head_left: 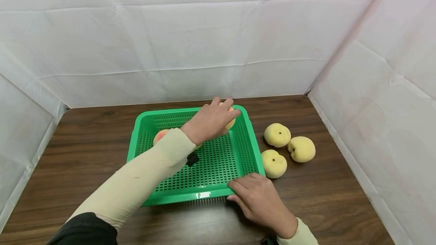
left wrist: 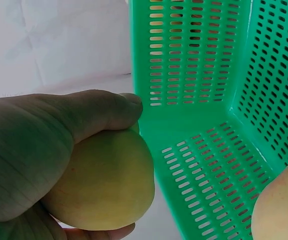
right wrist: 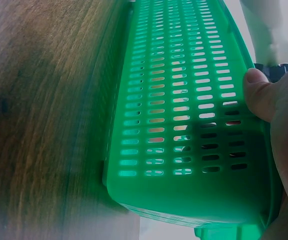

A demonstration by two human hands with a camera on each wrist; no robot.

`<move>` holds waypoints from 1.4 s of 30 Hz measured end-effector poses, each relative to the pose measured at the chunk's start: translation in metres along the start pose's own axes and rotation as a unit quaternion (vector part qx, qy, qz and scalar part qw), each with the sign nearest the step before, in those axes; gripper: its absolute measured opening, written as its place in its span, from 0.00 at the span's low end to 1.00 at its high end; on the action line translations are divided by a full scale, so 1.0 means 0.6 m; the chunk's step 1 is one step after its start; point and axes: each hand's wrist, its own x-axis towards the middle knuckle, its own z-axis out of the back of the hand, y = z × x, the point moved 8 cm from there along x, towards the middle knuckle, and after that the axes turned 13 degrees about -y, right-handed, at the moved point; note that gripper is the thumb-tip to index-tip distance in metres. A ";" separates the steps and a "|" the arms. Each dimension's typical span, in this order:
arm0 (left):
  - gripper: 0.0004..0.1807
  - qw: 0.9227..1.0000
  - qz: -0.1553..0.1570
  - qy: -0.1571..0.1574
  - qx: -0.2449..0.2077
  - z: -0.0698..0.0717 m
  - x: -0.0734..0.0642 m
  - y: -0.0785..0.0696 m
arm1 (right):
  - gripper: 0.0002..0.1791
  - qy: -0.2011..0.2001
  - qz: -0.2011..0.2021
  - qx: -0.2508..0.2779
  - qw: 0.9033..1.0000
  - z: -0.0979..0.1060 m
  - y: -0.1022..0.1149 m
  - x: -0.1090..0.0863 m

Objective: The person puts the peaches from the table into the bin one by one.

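Note:
My left hand [head_left: 212, 119] grips a yellow peach [left wrist: 106, 182] over the far right corner of the green plastic basket [head_left: 182, 195]. The left wrist view shows the thumb along one side of the fruit and fingertips beneath it. At the basket's near right corner, my right hand [head_left: 260, 199] holds the rim, its thumb against the outside in the right wrist view. Inside the basket lies a reddish peach [head_left: 160, 135], partly covered by my left sleeve. Another peach [left wrist: 283, 205] shows at the edge of the left wrist view.
Right of the basket, three yellow peaches lie on the brown wooden table: a far one [head_left: 277, 135], one farther right [head_left: 302, 149] and a nearer one [head_left: 273, 164] close to the basket's side. White sheeting [head_left: 190, 41] encloses the back and both sides.

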 end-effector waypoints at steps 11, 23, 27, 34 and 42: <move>0.19 1.000 0.000 -0.001 0.004 -0.012 -0.003 0.002 | 0.14 0.000 0.000 -0.002 1.000 0.000 0.002 0.002; 0.14 1.000 0.004 0.019 0.009 -0.037 -0.007 0.006 | 0.14 0.001 0.000 -0.004 1.000 0.001 0.000 0.002; 0.15 0.999 0.007 0.030 0.015 -0.047 -0.007 0.007 | 0.14 0.000 0.002 -0.005 1.000 0.001 0.001 0.003; 0.19 0.998 0.011 0.059 0.017 -0.062 -0.009 0.008 | 0.14 0.001 0.000 -0.004 1.000 0.001 0.000 0.003; 0.20 0.997 0.009 0.071 0.024 -0.083 -0.011 0.012 | 0.14 0.006 -0.004 -0.005 1.000 0.000 0.000 0.003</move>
